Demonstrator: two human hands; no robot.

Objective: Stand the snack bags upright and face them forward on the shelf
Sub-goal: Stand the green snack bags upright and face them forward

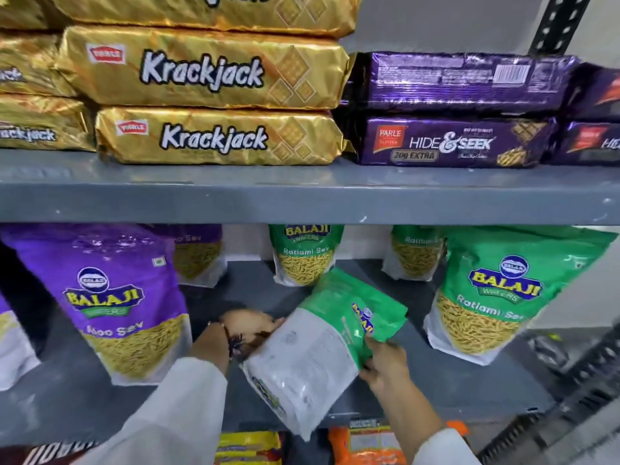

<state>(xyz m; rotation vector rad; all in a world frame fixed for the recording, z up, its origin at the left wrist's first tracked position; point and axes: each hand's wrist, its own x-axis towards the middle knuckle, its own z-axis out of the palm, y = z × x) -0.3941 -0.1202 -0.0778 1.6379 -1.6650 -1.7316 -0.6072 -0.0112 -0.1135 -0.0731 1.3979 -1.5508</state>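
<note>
A green Ratlami Sev bag point(322, 347) lies tilted on the grey lower shelf point(453, 380), its white back side up and its top pointing to the upper right. My left hand point(248, 327) grips its left edge from behind. My right hand point(382, 364) holds its right edge. Upright and facing forward stand a purple Aloo Sev bag point(114, 297) at the left, a green Ratlami Sev bag point(496, 290) at the right, and further back green bags point(305, 253) point(416, 253) and a purple one point(198, 253).
The shelf board above point(302, 199) hangs low over the bags and carries gold Krackjack packs point(214, 135) and purple Hide & Seek packs point(449, 142). A black perforated upright point(557, 21) stands at the right. Orange and yellow packets point(362, 444) lie below.
</note>
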